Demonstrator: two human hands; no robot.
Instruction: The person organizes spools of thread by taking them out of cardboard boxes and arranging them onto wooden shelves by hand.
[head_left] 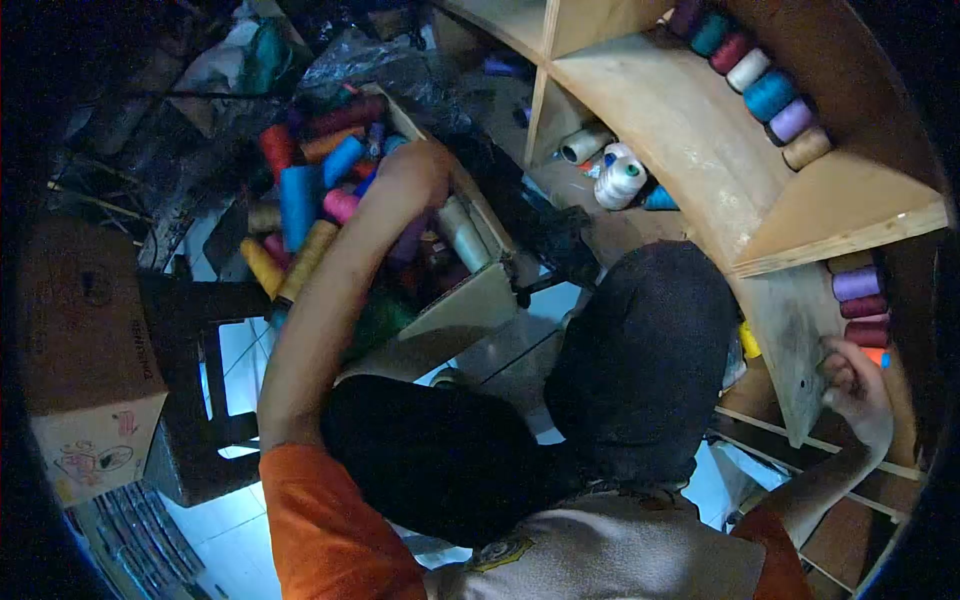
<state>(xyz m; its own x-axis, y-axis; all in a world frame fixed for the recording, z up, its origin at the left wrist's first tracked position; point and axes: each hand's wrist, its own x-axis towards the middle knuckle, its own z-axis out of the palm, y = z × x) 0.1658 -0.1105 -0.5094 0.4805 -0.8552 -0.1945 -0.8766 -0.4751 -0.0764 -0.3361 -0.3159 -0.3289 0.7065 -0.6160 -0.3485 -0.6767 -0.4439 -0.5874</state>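
Note:
My left hand point(415, 172) reaches into an open cardboard box point(465, 310) full of thread spools. Its fingers point down and are hidden, so whether they grip a spool does not show. Around it lie a blue spool point(297, 208), a red spool point(276, 148), a pink spool point(341, 206) and a grey spool point(463, 234). On the right, my right hand point(856, 388) is beside the lower shelf, fingers loosely bent and apart, nothing visible between them. Just behind its knuckles sits an orange spool point(876, 356), below a dark red spool point(867, 332) and a purple spool point(857, 284).
A wooden shelf unit point(690, 130) curves along the right, its upper compartment holding a row of coloured spools point(768, 95). White cones point(620, 182) stand in a lower compartment. A brown carton point(90, 330) is at the left. My bent knees point(640, 350) occupy the middle.

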